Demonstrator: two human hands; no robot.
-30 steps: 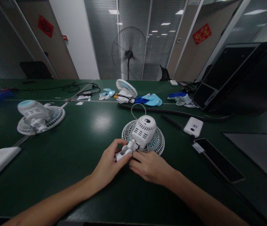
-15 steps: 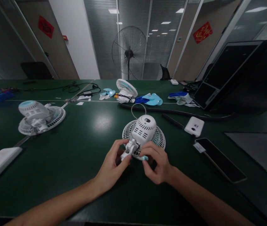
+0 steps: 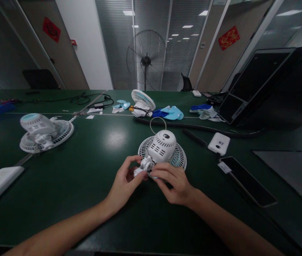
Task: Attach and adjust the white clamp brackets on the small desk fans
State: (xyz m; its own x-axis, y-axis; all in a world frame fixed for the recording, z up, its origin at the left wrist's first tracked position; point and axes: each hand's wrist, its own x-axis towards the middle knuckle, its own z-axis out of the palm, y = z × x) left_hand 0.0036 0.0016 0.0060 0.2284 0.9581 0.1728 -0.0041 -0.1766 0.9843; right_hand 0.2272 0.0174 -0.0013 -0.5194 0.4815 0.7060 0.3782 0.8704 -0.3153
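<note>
White fan (image 3: 164,144): your L hand (image 3: 122,181) pinches its clip (image 3: 146,163); your R hand (image 3: 177,183), fingers narrow, by clip, grip hidden, can't tell. Box (image 3: 215,142) rt of fan: mark (image 3: 221,143) unclear.

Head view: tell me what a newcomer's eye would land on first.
Probably the nearest white fan, grille down mid-picture on the green table, its bracket between the left hand and the right hand. Next, perhaps, the large dark fan standing beyond the table, then the red poster at upper left.

Tabletop (image 3: 92,170) open between left fan (image 3: 40,128) and near fan (image 3: 163,145); black tube (image 3: 193,125) bars back; phone (image 3: 248,181) blocks right.
</note>
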